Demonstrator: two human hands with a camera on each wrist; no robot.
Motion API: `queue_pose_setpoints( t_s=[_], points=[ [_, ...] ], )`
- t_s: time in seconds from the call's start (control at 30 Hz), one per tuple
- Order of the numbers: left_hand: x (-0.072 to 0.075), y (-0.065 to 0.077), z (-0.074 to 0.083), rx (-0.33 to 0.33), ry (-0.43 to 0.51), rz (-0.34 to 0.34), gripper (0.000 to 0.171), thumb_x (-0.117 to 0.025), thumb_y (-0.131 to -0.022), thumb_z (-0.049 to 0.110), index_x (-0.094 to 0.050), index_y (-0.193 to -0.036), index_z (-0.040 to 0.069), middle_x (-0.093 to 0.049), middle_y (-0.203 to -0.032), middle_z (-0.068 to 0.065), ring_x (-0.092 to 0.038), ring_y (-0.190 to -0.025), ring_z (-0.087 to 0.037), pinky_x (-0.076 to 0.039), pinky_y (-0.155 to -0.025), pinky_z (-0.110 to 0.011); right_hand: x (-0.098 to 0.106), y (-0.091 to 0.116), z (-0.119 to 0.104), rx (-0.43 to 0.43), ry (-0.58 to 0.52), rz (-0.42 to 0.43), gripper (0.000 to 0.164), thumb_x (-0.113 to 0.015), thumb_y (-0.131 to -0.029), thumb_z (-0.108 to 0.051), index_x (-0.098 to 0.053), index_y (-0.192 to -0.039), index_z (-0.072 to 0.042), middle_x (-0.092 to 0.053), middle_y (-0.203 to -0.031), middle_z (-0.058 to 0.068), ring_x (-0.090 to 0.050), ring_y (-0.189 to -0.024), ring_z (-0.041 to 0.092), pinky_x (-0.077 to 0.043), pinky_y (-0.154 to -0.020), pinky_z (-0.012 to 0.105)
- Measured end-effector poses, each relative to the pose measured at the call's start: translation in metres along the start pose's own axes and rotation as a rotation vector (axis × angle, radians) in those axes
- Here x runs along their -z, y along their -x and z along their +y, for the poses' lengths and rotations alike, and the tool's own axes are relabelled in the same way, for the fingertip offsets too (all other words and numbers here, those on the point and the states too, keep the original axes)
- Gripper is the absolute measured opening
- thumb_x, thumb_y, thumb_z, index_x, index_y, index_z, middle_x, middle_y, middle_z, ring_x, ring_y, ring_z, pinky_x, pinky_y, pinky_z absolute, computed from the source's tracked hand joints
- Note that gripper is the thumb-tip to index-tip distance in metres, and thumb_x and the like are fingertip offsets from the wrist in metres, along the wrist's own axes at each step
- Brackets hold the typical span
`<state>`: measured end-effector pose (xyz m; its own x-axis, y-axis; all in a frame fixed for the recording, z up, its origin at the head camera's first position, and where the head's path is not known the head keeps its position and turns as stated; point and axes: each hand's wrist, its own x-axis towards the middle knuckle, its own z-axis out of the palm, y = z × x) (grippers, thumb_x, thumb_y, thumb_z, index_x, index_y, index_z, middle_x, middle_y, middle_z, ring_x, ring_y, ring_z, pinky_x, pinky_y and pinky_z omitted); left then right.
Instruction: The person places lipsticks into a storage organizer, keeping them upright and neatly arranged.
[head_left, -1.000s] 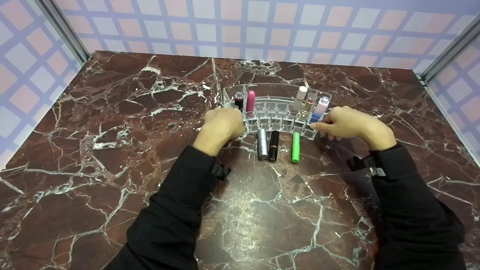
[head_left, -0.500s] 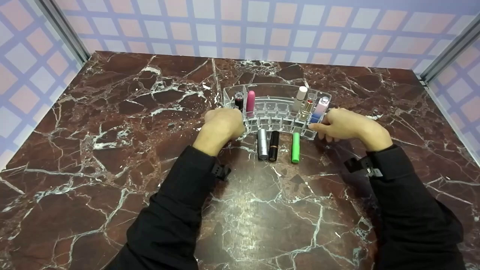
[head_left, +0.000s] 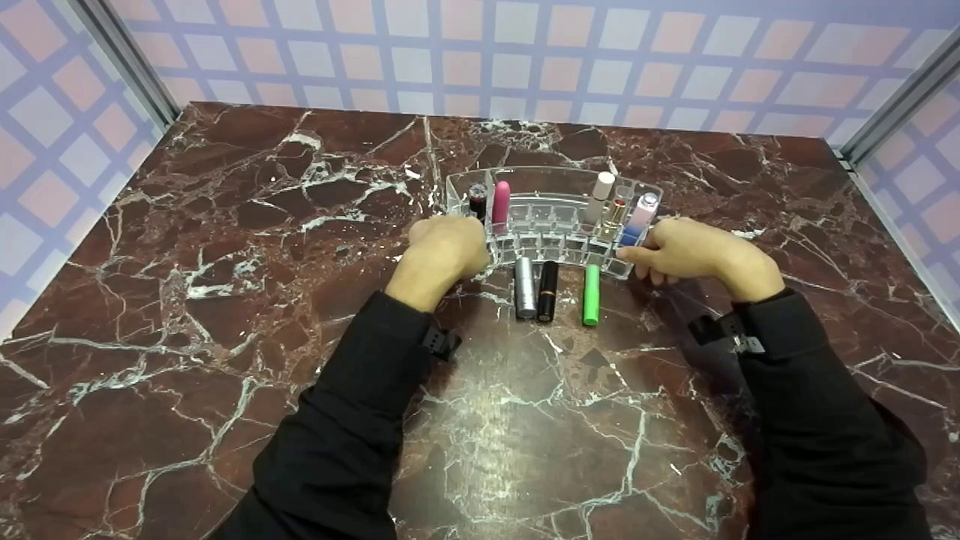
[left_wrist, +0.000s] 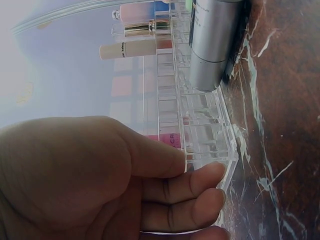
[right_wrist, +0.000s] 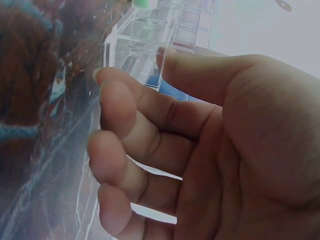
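A clear, curved lipstick organizer (head_left: 553, 246) stands mid-table in the head view. My left hand (head_left: 448, 244) grips its left end; in the left wrist view the thumb lies over the top edge, fingertips (left_wrist: 209, 202) curled against the front. At the right end, my right hand (head_left: 690, 247) pinches the corner between thumb and curled fingers. The organizer holds a dark tube (head_left: 478, 201), a pink tube (head_left: 501, 206), a white-capped lipstick (head_left: 600, 199), a gold lipstick (head_left: 614, 217) and a pink-and-blue lipstick (head_left: 641, 216).
Before the organizer lie a silver tube (head_left: 525, 289), a black tube with a gold band (head_left: 548, 291) and a green tube (head_left: 592, 295). The marbled table (head_left: 262, 390) runs back to a checked wall (head_left: 525, 60). Metal posts (head_left: 139, 64) stand at the corners.
My right hand has shifted slightly left, toward the organizer's corner. The left hand, the organizer and the tubes look unmoved.
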<state>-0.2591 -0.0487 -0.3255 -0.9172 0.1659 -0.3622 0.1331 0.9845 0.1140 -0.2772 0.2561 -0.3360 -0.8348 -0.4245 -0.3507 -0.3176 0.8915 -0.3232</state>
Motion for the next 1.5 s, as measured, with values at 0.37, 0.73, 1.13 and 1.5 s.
queue_pose_setpoints(
  t_s=[0.37,0.73,1.13,1.5],
  points=[
    [0.0010,0.0001,0.0000,0.004,-0.002,-0.009,0.024,-0.056,-0.095,0.017,-0.067,-0.114,0.008,-0.062,-0.130,-0.014,-0.060,-0.112,-0.031,-0.049,-0.093,-0.048,0.0000,-0.0003,-0.0003,-0.011,-0.016,-0.012,0.051,-0.050,-0.106,-0.046,-0.073,-0.086,-0.005,-0.069,-0.071,0.004,-0.063,-0.062,0.019,-0.054,-0.071,0.041],
    [0.0001,-0.0009,0.0001,0.011,-0.003,-0.010,0.024,-0.056,-0.095,0.018,-0.068,-0.113,0.010,-0.062,-0.131,-0.012,-0.060,-0.114,-0.030,-0.047,-0.093,-0.047,-0.0008,-0.0006,-0.0019,0.012,-0.028,-0.037,0.050,-0.045,-0.109,-0.038,-0.072,-0.085,-0.004,-0.068,-0.072,0.005,-0.064,-0.066,0.018,-0.055,-0.068,0.036],
    [0.0000,-0.0001,-0.0005,-0.003,-0.005,0.001,0.022,-0.056,-0.095,0.018,-0.069,-0.110,0.009,-0.063,-0.130,-0.013,-0.060,-0.112,-0.031,-0.049,-0.092,-0.047,-0.0014,-0.0024,-0.0011,0.009,-0.028,-0.057,0.051,-0.043,-0.110,-0.038,-0.072,-0.085,-0.004,-0.069,-0.073,0.005,-0.066,-0.068,0.018,-0.055,-0.071,0.038],
    [0.0005,-0.0001,-0.0001,-0.004,-0.004,0.002,0.022,-0.057,-0.094,0.017,-0.068,-0.110,0.008,-0.063,-0.130,-0.013,-0.061,-0.110,-0.030,-0.049,-0.091,-0.047,-0.0023,-0.0015,-0.0031,-0.002,-0.044,-0.048,0.051,-0.042,-0.110,-0.035,-0.072,-0.083,-0.004,-0.069,-0.072,0.005,-0.066,-0.067,0.019,-0.055,-0.070,0.037]
  ],
)
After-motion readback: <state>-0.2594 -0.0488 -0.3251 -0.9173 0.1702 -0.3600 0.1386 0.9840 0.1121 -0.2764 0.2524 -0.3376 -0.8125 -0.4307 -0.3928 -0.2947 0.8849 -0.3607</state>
